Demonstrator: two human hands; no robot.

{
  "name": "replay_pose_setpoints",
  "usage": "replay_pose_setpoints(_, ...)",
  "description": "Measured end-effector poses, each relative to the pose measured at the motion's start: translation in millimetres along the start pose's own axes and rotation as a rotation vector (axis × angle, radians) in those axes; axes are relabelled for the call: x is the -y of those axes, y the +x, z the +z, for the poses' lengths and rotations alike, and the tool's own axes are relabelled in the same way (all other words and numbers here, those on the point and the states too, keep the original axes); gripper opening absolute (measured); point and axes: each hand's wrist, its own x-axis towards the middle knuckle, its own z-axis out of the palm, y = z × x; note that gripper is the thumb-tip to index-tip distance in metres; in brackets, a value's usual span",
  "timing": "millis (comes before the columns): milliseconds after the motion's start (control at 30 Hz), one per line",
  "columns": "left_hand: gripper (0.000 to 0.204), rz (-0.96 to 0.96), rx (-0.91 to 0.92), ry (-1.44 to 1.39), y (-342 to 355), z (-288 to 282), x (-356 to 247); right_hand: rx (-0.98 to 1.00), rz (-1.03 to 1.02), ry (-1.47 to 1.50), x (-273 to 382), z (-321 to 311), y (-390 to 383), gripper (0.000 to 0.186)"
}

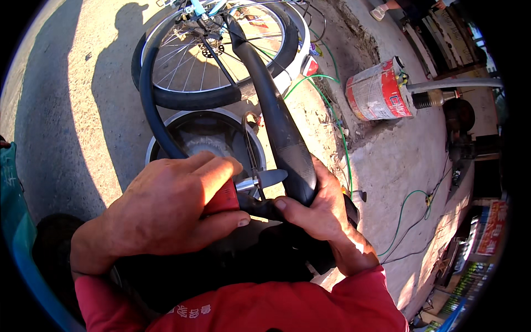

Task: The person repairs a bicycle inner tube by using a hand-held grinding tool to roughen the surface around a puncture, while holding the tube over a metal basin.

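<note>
My left hand [171, 213] is closed around a red-bodied handheld tool [222, 200]. A silver shaft and a grey, tapered grinding-type tip [271, 177] stick out of it, pointing right, close beside the rubber. A black bicycle inner tube [290, 149] runs down from the wheel, and my right hand [323, 213] grips its swollen, scuffed section with the thumb in front. My right fingers are mostly hidden behind the tube. Its thinner length [149, 105] loops down on the left and passes behind my left hand.
Ahead lies a bicycle wheel [188, 99] with its black tyre, attached to a light blue frame. Below it sits a round basin [152, 145]. A red and white can [371, 91] stands to the right, near a green cord [334, 105]. Racks and goods line the far right.
</note>
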Motion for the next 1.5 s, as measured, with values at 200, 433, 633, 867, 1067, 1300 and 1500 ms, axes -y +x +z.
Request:
replay_pose_setpoints(200, 0.054, 0.003, 0.012, -0.011, 1, 0, -2, 0.007, -0.067, -0.053, -2, 3, 1, 0.069)
replay_pose_setpoints(433, 0.055, 0.026, -0.01, -0.026, 5, 3, -1, 0.026, -0.074, -0.191, 0, 2, 1, 0.071)
replay_pose_setpoints(633, 0.056, -0.002, 0.027, -0.032, 8, 3, -2, 0.062, -0.033, -0.323, 2, 4, 2, 0.076)
replay_pose_setpoints(867, 0.059, -0.017, -0.035, -0.035, 5, -5, -4, 0.02, -0.023, -0.189, 5, 0, 1, 0.075)
replay_pose_setpoints(1067, 0.059, -0.082, -0.025, -0.024, 5, -9, 1, 0.036, -0.032, 0.022, -1, -7, 1, 0.07)
replay_pose_setpoints(1300, 0.058, -0.093, -0.03, -0.023, 6, -6, 4, 0.024, -0.025, -0.054, 2, -6, 0, 0.071)
replay_pose_setpoints(1500, 0.057, -0.077, -0.016, -0.009, 7, -5, 5, 0.014, -0.094, -0.136, 1, -3, -1, 0.073)
